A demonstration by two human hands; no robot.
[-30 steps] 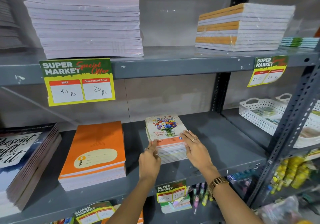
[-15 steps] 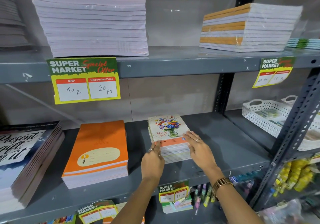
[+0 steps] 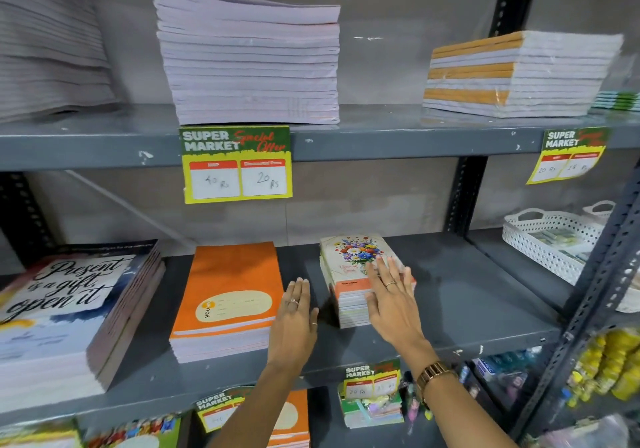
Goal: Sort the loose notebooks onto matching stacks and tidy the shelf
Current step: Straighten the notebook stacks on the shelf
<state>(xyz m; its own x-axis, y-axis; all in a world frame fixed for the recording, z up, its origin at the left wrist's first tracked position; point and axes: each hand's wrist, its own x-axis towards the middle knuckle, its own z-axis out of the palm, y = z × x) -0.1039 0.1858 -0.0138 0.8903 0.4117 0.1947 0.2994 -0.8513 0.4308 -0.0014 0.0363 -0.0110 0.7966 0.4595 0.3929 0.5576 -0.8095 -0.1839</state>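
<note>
Squaring the floral notebook stack (image 3: 349,274) appears to be the step in hand. It sits on the middle shelf (image 3: 467,295), just right of the orange notebook stack (image 3: 227,300). The right hand (image 3: 393,297) lies flat and spread over the front right part of the floral cover, fingers extended, gripping nothing. The left hand (image 3: 294,323) hovers flat and released in the gap between the 2 stacks, its fingertips beside the orange pile's right edge; whether it touches that edge I cannot tell. At far left a larger stack with a "Present is a gift, open it" cover (image 3: 65,309) leans slightly askew. No loose notebook shows in either hand. Judging by this, the next move calls for pressing the floral pile's edges flush from both sides, or nudging the orange pile straight, with light, even pressure so the thin covers do not slide.
</note>
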